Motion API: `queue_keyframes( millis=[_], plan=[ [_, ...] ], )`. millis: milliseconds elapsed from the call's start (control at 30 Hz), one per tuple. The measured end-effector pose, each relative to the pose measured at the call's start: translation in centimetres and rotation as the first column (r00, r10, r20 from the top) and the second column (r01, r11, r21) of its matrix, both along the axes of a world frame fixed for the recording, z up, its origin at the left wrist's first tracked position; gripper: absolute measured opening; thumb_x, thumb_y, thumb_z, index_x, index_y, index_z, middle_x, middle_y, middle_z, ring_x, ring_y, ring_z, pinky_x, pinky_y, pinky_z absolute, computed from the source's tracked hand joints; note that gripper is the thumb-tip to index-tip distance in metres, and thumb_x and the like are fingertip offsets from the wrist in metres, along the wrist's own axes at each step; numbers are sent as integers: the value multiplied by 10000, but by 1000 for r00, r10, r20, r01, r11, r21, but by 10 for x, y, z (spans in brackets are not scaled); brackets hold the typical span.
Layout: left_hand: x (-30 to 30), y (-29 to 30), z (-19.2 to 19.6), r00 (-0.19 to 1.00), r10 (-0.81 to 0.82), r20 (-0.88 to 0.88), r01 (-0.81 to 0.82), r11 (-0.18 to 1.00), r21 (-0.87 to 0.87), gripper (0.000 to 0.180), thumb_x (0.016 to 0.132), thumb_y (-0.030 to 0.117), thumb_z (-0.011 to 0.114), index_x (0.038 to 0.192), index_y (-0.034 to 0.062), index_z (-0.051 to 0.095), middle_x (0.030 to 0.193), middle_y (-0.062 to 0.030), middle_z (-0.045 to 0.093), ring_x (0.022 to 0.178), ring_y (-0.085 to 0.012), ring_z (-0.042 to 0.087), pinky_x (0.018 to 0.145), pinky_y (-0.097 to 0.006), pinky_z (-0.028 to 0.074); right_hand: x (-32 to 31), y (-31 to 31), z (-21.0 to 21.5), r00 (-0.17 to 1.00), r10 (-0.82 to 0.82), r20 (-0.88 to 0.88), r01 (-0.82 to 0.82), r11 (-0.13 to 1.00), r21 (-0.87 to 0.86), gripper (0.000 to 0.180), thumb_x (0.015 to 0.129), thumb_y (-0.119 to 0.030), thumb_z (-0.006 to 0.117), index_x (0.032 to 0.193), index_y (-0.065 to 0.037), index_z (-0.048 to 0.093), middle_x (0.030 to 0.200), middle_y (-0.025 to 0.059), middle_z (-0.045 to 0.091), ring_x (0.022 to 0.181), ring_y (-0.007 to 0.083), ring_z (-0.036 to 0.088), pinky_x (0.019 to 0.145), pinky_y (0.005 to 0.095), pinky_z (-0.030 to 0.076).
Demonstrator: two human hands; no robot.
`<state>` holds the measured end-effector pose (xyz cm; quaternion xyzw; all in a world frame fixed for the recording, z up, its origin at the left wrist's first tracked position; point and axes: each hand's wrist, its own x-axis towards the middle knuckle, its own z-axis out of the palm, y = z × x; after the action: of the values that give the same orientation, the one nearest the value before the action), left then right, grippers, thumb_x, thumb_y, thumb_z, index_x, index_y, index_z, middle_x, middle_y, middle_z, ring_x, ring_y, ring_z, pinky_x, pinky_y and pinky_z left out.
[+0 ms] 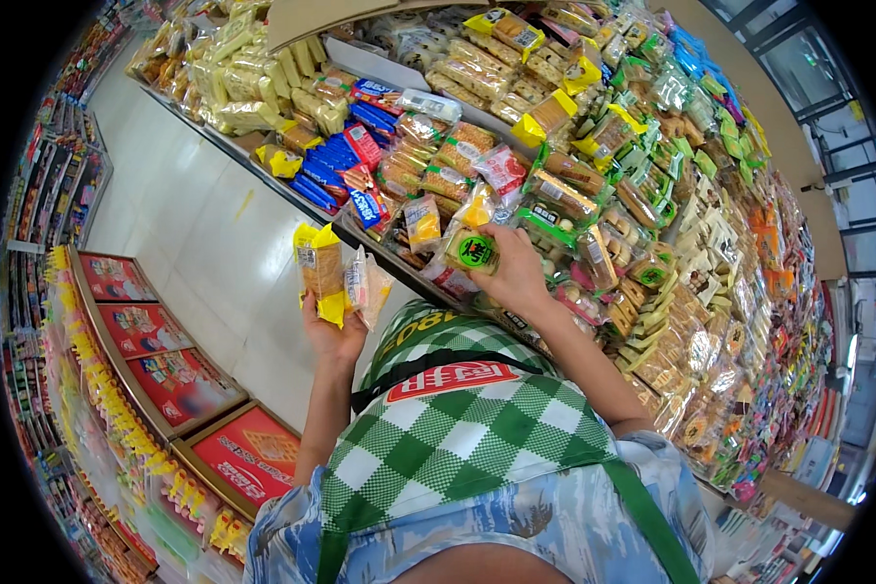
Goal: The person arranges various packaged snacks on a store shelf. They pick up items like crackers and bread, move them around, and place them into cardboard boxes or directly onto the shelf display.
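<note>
The left hand (333, 336) is gripping a small bunch of snack packets, fingers clenched round their lower ends: a yellow-ended biscuit packet (319, 271) is standing upright on the outer side, and a pair of clear packets with red print (365, 284) is fanning out just beside it, touching it. The bunch is hanging in the air over the pale floor (195, 234), off the edge of the display.

Over on the other side, the right hand (516, 277) is reaching up and forward, fingers wrapped round a clear packet with a round green label (472, 251). That packet is sitting right at the front edge of the sloping shelf (263, 167), touching the packets heaped around it; whether it is lifted free of them I cannot tell.

Just beyond the right hand, rows of biscuit packets with green trim (565, 200) are lying stacked. Further up and to the left, a cluster of blue wrapped bars (331, 165) is lying slantwise, and past those pale yellow packs (243, 88) are crowding the far end. More yellow-ended packets (545, 117) are lying higher on the slope.

Below the hands, a green-and-white checked apron (457, 428) is filling the lower middle, worn over a blue patterned shirt (574, 526). Down to the left, red boxes (243, 453) are lining a low rack along the aisle.
</note>
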<state>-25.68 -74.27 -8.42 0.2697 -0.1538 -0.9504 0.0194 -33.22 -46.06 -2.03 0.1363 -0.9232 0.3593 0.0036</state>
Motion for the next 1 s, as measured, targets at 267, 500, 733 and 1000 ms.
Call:
queue_keyframes(
  millis=[267,500,733,1000],
  plan=[
    [2,-9,-3,999,20,46,-18,999,-39,430,860,403,516,1218,164,513,1191,-30,582,1088,-225,550,957,-404,416,6,-11,-10,999,-21,-44,23,999,37,566,627,-181,729,1130,-23,521,1020,162,583,974,336,507,853,408,435],
    [-7,-7,-11,995,-104,-4,103,989,-109,475,861,361,510,1275,134,466,1271,-65,529,1188,-257,482,1037,-458,334,13,-2,-3,992,-110,61,110,994,-3,557,625,-188,741,1121,-37,535,1027,148,584,980,333,512,850,401,438],
    [-36,12,5,979,-200,-47,196,977,-81,386,851,319,523,1193,142,501,1179,-36,578,1087,-234,539,889,-384,429,28,9,-8,975,-208,76,212,977,-40,554,622,-195,747,1112,-40,540,1026,163,587,966,345,515,854,410,433],
    [-50,28,25,947,-318,-55,307,940,-151,472,864,393,475,1289,187,449,1262,-31,531,1178,-243,487,989,-440,366,45,20,-9,961,-266,76,273,956,-111,545,633,-208,746,1113,-59,537,1022,157,589,974,342,519,864,404,430]
  ],
)
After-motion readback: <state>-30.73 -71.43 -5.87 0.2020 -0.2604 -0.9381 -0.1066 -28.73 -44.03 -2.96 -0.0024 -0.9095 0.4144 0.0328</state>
